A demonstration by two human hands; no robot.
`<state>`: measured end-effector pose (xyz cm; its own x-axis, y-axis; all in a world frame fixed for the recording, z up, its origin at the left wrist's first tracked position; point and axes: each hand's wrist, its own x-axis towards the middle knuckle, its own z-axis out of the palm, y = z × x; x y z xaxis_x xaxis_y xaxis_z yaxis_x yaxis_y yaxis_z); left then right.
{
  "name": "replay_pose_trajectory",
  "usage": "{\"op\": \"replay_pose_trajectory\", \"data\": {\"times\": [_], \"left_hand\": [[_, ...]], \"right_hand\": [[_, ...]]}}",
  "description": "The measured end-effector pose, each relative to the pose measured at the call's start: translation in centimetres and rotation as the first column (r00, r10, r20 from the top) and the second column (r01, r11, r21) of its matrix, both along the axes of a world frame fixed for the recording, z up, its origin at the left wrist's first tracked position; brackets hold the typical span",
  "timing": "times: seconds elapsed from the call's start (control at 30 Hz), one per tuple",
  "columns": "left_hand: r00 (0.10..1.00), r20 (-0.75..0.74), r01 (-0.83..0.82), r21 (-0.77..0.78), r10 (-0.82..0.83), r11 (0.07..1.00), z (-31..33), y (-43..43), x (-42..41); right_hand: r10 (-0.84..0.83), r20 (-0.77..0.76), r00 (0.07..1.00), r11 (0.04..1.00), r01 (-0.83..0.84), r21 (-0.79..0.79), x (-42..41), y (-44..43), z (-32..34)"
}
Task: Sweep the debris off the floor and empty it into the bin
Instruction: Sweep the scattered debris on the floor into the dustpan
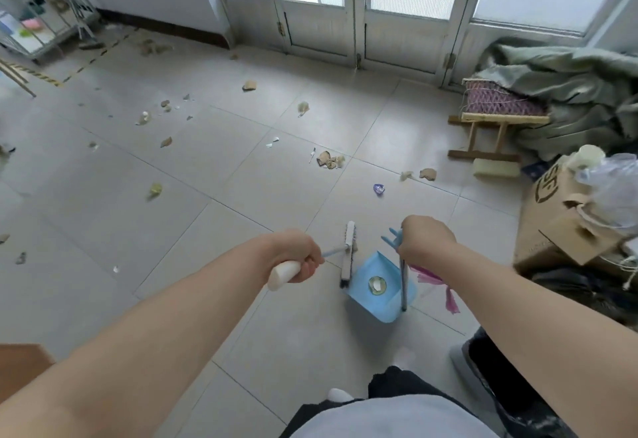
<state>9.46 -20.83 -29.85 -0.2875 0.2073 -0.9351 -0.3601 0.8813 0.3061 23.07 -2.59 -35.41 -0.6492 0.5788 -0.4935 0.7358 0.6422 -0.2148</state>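
My left hand [299, 258] grips the white handle end of a broom whose brush head [348, 254] rests on the tiled floor at the left lip of a blue dustpan [366, 294]. My right hand [425, 241] holds the top of the dustpan's upright handle [403, 282]. A round scrap [377, 285] lies inside the pan. Debris is scattered over the floor: a purple wrapper [379, 189], brown shards [329, 160], a shard [428, 174] farther right, a yellowish bit [155, 189]. A black bin [497, 379] with a dark liner stands at the lower right.
A cardboard box [566, 227] with plastic bags sits to the right, beside a small wooden stool [497, 123] and a heap of green cloth [566, 92]. Glass doors [355, 6] close off the far side. A wire rack [41, 13] stands far left.
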Motion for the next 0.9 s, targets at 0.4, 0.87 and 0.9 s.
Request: {"op": "replay_pose_trajectory", "data": {"times": [0.4,0.87,0.9], "left_hand": [[0.998,0.051,0.038,0.015,-0.039,0.999,-6.1,9.8,0.2],[0.969,0.148,0.199,0.013,-0.199,0.980,-2.6,15.5,-1.0],[0.968,0.150,0.199,0.014,-0.199,0.980,-2.4,15.5,-1.0]], "right_hand": [[-0.156,0.105,0.982,0.988,0.157,-0.003,4.2,6.8,-1.3],[-0.213,0.500,0.839,0.970,0.120,0.210,4.7,8.1,-0.5],[-0.187,0.520,0.834,0.968,0.065,0.243,4.1,7.8,-0.5]]}}
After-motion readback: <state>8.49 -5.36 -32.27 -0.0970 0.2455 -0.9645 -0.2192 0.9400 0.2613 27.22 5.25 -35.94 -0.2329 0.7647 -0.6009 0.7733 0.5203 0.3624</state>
